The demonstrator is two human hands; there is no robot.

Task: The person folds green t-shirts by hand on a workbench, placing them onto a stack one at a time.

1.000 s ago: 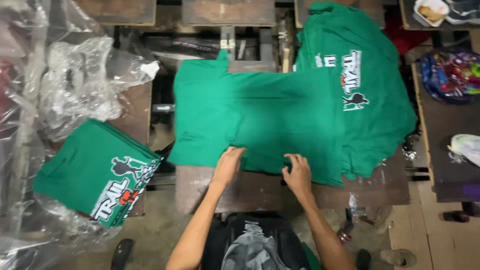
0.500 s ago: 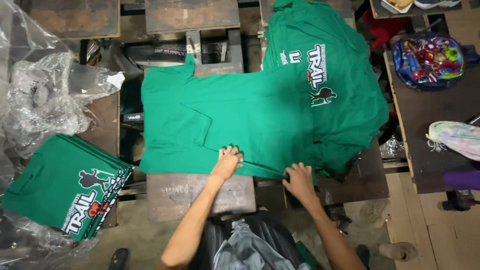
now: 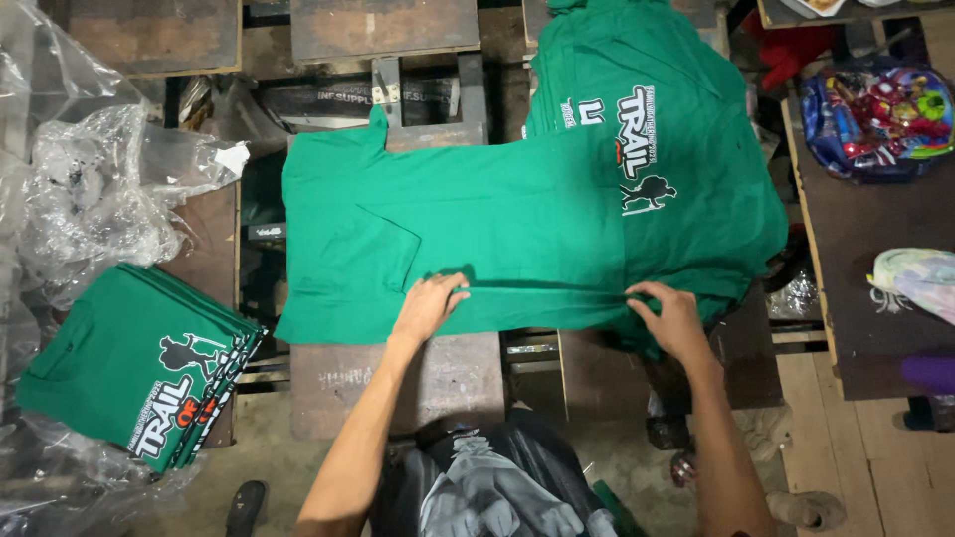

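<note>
Shirt (image 3: 477, 229) on platen (image 3: 398, 383); shirt stack (image 3: 129, 363) left, bag (image 3: 875, 114) perhaps right.
</note>
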